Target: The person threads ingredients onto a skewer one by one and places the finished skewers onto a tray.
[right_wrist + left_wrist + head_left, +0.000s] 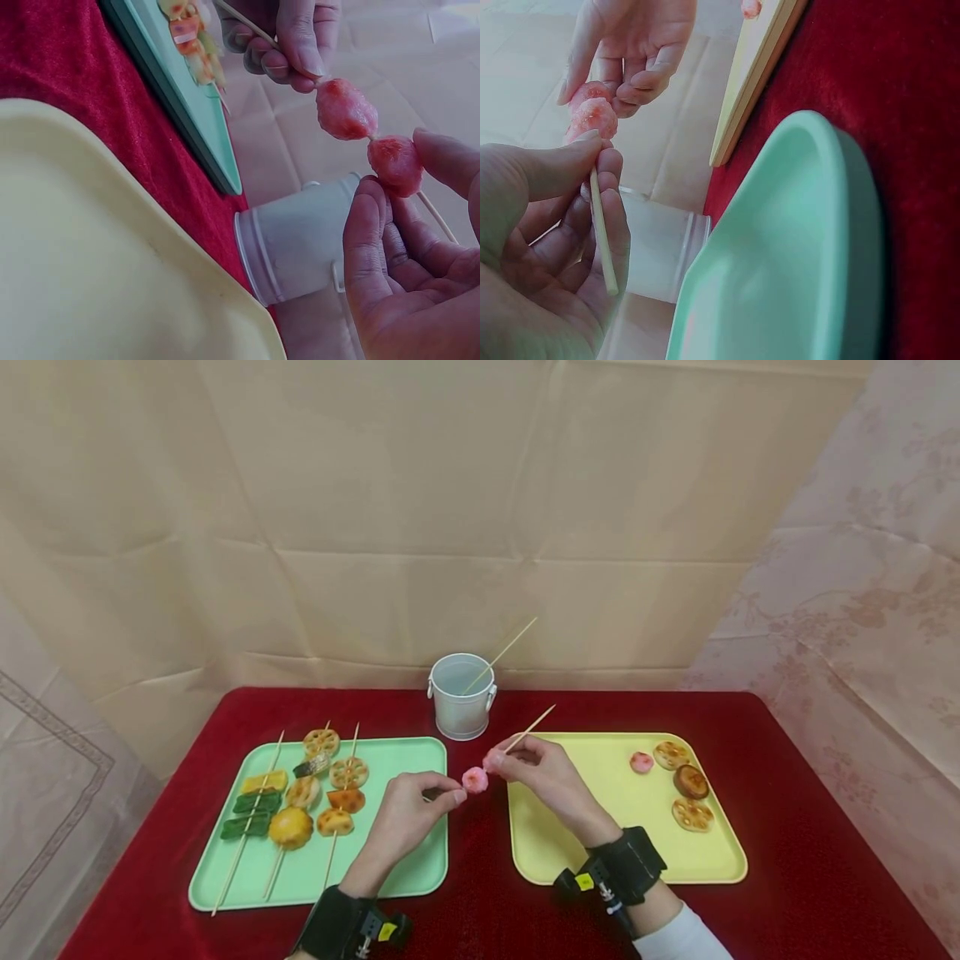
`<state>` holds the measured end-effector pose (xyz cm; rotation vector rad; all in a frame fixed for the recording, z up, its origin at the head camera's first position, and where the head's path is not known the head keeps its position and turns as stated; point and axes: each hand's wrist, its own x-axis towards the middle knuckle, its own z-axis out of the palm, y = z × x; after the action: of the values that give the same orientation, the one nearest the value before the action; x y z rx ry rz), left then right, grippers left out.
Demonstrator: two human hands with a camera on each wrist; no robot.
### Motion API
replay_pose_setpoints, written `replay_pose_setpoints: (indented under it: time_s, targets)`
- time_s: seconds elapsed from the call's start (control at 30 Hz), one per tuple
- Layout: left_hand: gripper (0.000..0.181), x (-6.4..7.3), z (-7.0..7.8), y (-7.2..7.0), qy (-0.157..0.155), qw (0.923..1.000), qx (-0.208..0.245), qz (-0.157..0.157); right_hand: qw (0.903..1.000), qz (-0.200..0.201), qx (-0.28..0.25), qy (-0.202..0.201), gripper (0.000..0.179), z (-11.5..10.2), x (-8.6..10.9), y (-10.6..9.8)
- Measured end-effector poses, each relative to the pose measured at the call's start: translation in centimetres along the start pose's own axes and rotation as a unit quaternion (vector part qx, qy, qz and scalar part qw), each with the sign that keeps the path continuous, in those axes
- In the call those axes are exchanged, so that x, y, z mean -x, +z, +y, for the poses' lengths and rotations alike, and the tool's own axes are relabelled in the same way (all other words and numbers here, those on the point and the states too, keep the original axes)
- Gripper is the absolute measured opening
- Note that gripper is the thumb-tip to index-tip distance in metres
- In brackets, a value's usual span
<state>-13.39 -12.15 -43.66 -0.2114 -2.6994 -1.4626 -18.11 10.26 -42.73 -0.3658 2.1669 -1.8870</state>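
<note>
Between thumb and fingers, my left hand (408, 810) pinches a thin wooden skewer (604, 240) just below a pink meatball-like piece (475, 780). The skewer's lower end sticks out past the thumb in the left wrist view. A second pink ball (396, 165) is threaded beside the first, and my right hand (552, 777) pinches it with thumb and fingertips. Beyond that hand the skewer's pointed end (542, 717) slants up to the right. Both hands are raised between a green tray (408, 760) and a yellow tray (570, 747).
Three filled skewers lie on the green tray, including one with green pieces (255, 802). On the yellow tray sit a loose pink ball (641, 762), lotus-root slices (692, 815) and a browned round piece (691, 782). A metal bucket (461, 714) behind holds one bare skewer (513, 640).
</note>
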Motion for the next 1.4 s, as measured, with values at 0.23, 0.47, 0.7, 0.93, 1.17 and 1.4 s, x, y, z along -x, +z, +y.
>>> replay_pose_setpoints:
  time_s: [0.23, 0.47, 0.7, 0.93, 1.17, 1.4]
  targets:
    - [0.005, 0.0, -0.2, 0.0, 0.005, 1.0000, 0.004, 0.006, 0.9995, 0.015, 0.026, 0.001, 0.033, 0.0, -0.2, -0.3]
    - [0.004, 0.0, -0.4, -0.3, 0.010, 0.9998, 0.005, 0.013, 0.9937, 0.073, 0.085, -0.007, 0.032, -0.6, -0.5, -1.8]
    - [0.003, 0.0, -0.3, -0.6, 0.013, 0.9997, 0.010, 0.020, 0.9804, 0.098, 0.166, -0.042, 0.031, -1.6, -0.2, -4.4]
    - [0.003, 0.0, -0.4, -0.6, 0.006, 0.9997, 0.009, 0.020, 0.9469, 0.121, 0.297, -0.029, 0.043, -1.9, 0.8, -8.3]
    - [0.003, 0.0, -0.6, -0.6, 0.009, 0.9997, 0.005, 0.023, 0.9278, 0.131, 0.349, 0.007, 0.051, -1.6, 2.0, -12.3]
    - [0.003, -0.1, -0.6, -0.7, 0.009, 0.9997, 0.006, 0.023, 0.9244, 0.128, 0.355, 0.053, 0.056, -1.1, 3.0, -14.8]
